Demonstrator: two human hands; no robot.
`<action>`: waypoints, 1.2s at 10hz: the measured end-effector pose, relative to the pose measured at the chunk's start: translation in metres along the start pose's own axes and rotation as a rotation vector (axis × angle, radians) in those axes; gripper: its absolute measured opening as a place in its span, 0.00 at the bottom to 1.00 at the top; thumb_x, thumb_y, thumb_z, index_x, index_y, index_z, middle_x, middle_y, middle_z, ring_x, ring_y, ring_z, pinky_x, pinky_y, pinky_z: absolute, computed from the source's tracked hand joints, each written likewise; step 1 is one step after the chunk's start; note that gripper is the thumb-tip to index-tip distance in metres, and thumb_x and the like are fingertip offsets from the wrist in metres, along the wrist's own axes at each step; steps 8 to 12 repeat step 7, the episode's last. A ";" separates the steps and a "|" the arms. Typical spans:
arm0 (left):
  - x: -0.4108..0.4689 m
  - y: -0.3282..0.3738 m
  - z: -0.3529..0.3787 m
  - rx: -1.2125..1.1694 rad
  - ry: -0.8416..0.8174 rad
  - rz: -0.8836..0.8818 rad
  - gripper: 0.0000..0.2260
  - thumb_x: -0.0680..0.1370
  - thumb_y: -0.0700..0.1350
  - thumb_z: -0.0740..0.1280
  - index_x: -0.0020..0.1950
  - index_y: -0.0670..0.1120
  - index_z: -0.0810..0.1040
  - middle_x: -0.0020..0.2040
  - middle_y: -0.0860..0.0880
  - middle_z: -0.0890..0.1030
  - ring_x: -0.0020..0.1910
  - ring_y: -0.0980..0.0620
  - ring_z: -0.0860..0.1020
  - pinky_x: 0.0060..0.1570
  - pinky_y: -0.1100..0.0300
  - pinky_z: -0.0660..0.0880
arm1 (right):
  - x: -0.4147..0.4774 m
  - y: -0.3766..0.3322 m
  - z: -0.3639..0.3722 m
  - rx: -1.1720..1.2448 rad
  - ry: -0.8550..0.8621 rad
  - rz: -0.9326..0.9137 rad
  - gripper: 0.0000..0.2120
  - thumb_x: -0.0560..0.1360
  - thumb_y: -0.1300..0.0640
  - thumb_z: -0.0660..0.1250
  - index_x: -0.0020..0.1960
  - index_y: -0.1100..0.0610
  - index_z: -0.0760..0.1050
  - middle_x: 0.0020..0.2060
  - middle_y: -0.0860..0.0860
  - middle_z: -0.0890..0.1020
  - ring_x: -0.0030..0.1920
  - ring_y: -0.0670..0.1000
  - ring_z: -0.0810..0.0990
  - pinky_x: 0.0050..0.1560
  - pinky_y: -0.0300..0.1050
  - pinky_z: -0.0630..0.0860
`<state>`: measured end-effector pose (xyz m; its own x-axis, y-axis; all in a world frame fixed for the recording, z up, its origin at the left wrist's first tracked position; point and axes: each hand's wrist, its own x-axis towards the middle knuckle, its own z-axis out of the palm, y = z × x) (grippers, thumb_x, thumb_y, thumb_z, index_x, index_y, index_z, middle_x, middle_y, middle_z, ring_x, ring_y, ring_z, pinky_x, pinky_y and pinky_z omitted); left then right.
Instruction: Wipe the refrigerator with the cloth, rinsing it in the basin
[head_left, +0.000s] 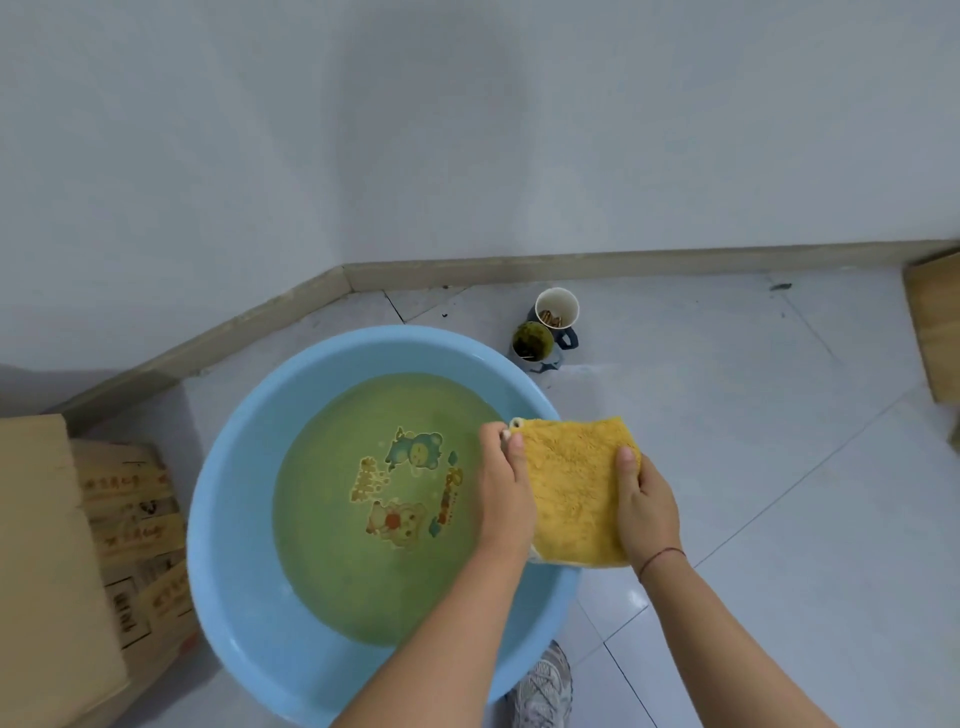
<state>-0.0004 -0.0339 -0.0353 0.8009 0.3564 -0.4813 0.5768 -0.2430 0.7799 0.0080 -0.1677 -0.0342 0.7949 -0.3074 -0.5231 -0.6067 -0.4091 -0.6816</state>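
Note:
A yellow fluffy cloth (574, 488) is stretched flat between my two hands above the right rim of the blue basin (234, 499). My left hand (504, 488) pinches its left edge near the top corner. The cloth's right edge is gripped by my right hand (647, 506), thumb on top. The basin sits on the floor and holds greenish water over cartoon pictures on its bottom. No refrigerator is in view.
Cardboard boxes (62, 561) stand at the left, touching the basin's side. Two cups (545, 332) sit on the tiled floor behind the basin near the wall. Another box (935, 332) is at the right edge. My shoe (543, 691) is by the basin's near rim.

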 end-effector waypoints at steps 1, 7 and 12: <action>0.010 -0.011 0.012 -0.018 -0.040 -0.163 0.07 0.84 0.51 0.51 0.55 0.50 0.65 0.42 0.52 0.73 0.34 0.55 0.71 0.30 0.61 0.66 | 0.013 0.018 0.014 -0.039 -0.062 0.070 0.14 0.80 0.48 0.57 0.51 0.57 0.76 0.45 0.52 0.77 0.43 0.50 0.75 0.44 0.43 0.73; -0.027 -0.030 0.018 -0.158 -0.297 -0.418 0.19 0.83 0.45 0.57 0.75 0.52 0.64 0.71 0.52 0.70 0.68 0.50 0.70 0.67 0.54 0.68 | -0.010 0.013 0.024 0.033 -0.218 0.091 0.23 0.82 0.47 0.51 0.75 0.53 0.60 0.69 0.49 0.69 0.69 0.51 0.67 0.68 0.43 0.63; -0.027 -0.030 0.018 -0.158 -0.297 -0.418 0.19 0.83 0.45 0.57 0.75 0.52 0.64 0.71 0.52 0.70 0.68 0.50 0.70 0.67 0.54 0.68 | -0.010 0.013 0.024 0.033 -0.218 0.091 0.23 0.82 0.47 0.51 0.75 0.53 0.60 0.69 0.49 0.69 0.69 0.51 0.67 0.68 0.43 0.63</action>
